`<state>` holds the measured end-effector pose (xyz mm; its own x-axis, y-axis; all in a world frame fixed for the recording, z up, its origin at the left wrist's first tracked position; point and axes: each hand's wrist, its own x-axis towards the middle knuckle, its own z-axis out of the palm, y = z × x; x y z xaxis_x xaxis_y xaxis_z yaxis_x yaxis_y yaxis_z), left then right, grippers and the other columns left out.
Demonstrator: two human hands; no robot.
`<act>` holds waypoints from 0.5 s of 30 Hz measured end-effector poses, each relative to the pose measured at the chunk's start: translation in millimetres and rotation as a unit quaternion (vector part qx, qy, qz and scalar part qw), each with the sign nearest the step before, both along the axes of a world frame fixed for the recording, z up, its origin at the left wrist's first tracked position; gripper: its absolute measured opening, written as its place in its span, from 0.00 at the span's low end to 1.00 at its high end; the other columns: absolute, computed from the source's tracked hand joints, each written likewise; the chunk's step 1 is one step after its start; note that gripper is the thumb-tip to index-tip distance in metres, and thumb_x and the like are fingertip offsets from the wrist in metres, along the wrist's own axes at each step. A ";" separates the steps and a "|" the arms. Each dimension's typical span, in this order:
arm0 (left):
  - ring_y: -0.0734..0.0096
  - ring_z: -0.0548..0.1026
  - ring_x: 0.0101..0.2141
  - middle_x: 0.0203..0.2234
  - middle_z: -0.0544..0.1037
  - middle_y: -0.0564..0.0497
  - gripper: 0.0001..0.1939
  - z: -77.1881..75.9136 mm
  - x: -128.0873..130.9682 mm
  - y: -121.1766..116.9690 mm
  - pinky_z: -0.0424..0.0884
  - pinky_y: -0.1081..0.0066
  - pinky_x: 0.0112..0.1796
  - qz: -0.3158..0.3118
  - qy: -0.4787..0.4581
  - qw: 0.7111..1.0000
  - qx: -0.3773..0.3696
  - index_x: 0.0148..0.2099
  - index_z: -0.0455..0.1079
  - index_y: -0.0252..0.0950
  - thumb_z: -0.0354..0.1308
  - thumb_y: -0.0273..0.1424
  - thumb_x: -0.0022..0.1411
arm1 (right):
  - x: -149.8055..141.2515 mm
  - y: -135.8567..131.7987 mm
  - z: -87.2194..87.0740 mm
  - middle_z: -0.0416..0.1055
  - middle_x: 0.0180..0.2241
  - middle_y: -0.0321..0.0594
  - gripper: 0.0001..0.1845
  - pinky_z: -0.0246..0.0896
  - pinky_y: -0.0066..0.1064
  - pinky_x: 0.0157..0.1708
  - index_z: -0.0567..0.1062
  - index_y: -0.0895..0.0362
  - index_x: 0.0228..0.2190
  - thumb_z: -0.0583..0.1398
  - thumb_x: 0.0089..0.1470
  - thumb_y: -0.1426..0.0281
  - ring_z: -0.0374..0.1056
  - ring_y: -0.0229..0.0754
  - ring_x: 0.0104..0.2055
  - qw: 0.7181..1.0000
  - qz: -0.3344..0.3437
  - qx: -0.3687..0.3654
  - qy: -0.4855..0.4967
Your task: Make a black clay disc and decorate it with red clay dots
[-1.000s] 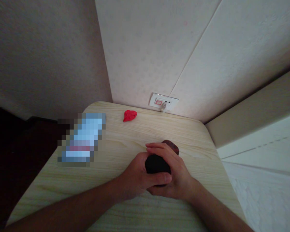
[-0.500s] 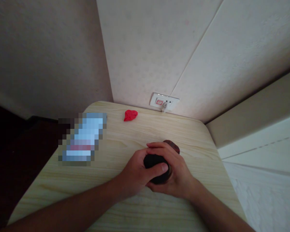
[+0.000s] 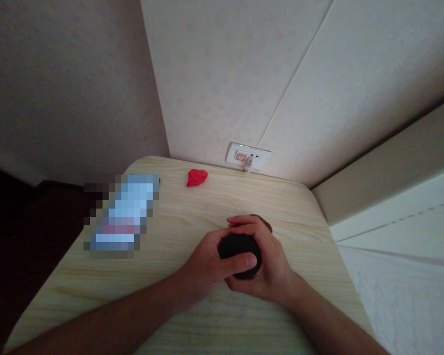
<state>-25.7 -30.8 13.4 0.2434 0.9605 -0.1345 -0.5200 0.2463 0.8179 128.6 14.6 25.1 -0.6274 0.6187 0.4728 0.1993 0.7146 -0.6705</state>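
Note:
Both my hands are cupped together over the middle of a light wooden table (image 3: 177, 217). My left hand (image 3: 207, 264) wraps a black rounded lump (image 3: 239, 246) from the left, its thumb lying across the front. My right hand (image 3: 268, 261) closes over the same lump from the right, fingers curled across its top. A dark reddish-brown object (image 3: 265, 225) peeks out just behind my right fingers; I cannot make out what it is.
A small red crumpled piece (image 3: 197, 177) lies near the table's far edge. A blurred bluish flat item (image 3: 122, 214) lies on the left part of the table. A wall socket (image 3: 247, 156) with a plug sits behind the table. Dark floor drops off to the left.
My hands have shifted slightly up and left around the black lump, with the left thumb sliding over its front. The reddish-brown object is more hidden now.

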 end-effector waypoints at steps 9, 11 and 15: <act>0.66 0.77 0.40 0.37 0.83 0.50 0.14 5.9 -3.3 1.8 0.71 0.71 0.43 0.030 0.066 0.995 0.069 0.49 0.78 0.33 0.66 0.35 0.63 | 2.5 1.3 7.3 0.68 0.59 0.50 0.56 0.66 0.44 0.59 0.57 0.51 0.65 0.77 0.42 0.62 0.67 0.53 0.59 0.999 0.019 -0.020 -0.033; 0.65 0.77 0.42 0.40 0.83 0.49 0.15 5.9 -3.8 -0.3 0.71 0.70 0.45 0.023 0.084 0.992 0.095 0.51 0.77 0.34 0.63 0.36 0.66 | 2.9 0.8 7.2 0.69 0.58 0.49 0.54 0.67 0.43 0.58 0.57 0.51 0.65 0.76 0.43 0.63 0.68 0.52 0.58 0.999 0.024 -0.019 -0.036; 0.65 0.76 0.46 0.48 0.81 0.48 0.17 4.2 -5.0 -4.7 0.69 0.69 0.51 0.018 0.132 0.983 0.130 0.58 0.74 0.37 0.55 0.38 0.73 | 3.4 0.8 6.1 0.70 0.57 0.48 0.51 0.67 0.43 0.57 0.58 0.50 0.64 0.75 0.44 0.65 0.70 0.52 0.56 0.999 0.021 -0.022 -0.042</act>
<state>-30.7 -35.5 17.6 0.1992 0.9780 0.0627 -0.2863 -0.0031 0.9581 132.0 15.4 31.2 -0.6897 0.6100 0.3901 0.2266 0.6935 -0.6839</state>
